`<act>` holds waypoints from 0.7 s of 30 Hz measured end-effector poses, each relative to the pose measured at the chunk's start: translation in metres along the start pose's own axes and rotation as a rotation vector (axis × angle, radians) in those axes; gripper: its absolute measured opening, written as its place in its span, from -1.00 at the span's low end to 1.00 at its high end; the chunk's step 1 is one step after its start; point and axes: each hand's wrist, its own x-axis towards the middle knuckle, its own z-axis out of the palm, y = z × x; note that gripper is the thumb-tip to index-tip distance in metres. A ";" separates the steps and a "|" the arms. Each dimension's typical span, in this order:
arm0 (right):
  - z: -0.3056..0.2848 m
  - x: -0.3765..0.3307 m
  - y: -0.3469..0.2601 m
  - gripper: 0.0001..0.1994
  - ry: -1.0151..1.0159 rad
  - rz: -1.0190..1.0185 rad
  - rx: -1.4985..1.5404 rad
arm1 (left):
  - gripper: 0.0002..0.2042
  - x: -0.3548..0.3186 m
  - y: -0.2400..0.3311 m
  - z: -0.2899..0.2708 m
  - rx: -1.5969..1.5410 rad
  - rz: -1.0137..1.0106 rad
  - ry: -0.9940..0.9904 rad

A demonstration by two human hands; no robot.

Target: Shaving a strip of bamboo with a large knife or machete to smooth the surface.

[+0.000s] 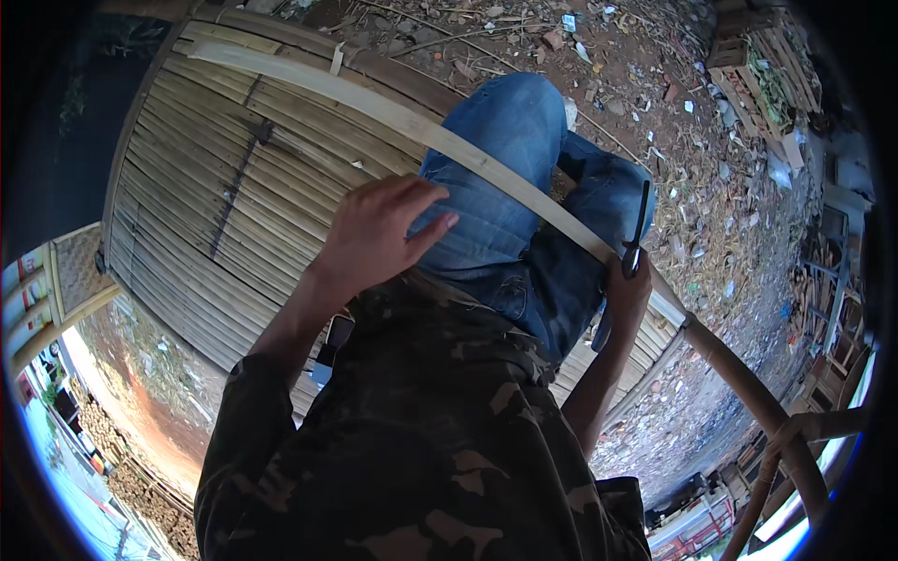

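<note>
A long, pale bamboo strip [505, 178] runs across my lap, from the far left of the slatted bamboo bench [201, 150] over my jeans to my right hand. My right hand [629, 288] is closed around a knife, and its narrow dark blade [642, 213] points away from me. The strip meets this hand; whether the fingers also grip it is hidden. Over my left thigh hovers my left hand [379, 224], its thumb and fingers apart and holding nothing. It is short of the strip, not touching it.
Ground strewn with litter and wood scraps [692, 187] lies beyond the bench. A slatted wooden crate [758, 84] stands at the far right. Close on my right, a bamboo pole [739, 374] slants past the bench edge. A woven panel [79, 266] is at left.
</note>
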 end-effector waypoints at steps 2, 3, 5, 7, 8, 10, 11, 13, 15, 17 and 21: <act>-0.002 -0.013 -0.012 -0.60 0.003 0.045 0.058 | -0.61 0.050 -0.035 -0.004 0.260 0.371 0.478; -0.012 -0.020 -0.016 -0.59 -0.002 0.107 0.069 | -0.58 0.071 -0.053 -0.010 0.462 0.466 0.521; -0.023 -0.028 -0.002 -0.57 0.005 0.160 0.133 | -0.54 0.083 -0.087 -0.015 0.498 0.504 0.385; -0.029 -0.037 0.011 -0.55 0.048 0.219 0.298 | -0.50 0.101 -0.096 -0.009 0.535 0.535 0.247; -0.028 -0.038 0.024 -0.55 0.139 0.257 0.398 | -0.48 0.098 -0.092 -0.003 0.462 0.491 0.205; -0.016 -0.038 0.048 -0.57 0.289 0.347 0.548 | -0.50 0.095 -0.079 0.011 0.363 0.458 0.180; -0.016 -0.037 0.050 -0.56 0.265 0.377 0.536 | -0.50 0.095 -0.068 0.020 0.350 0.490 0.172; 0.006 -0.035 0.060 -0.57 0.138 0.363 0.549 | -0.51 0.095 -0.046 0.036 0.381 0.525 0.311; 0.021 -0.036 0.047 -0.60 0.149 0.008 0.061 | -0.52 0.097 -0.021 0.042 0.355 0.523 0.284; -0.004 -0.030 0.026 -0.59 -0.021 0.181 0.259 | -0.57 0.099 -0.008 0.045 0.339 0.422 0.189; -0.022 -0.010 0.072 -0.55 0.001 0.562 0.707 | -0.64 0.098 0.002 0.055 0.229 0.500 0.133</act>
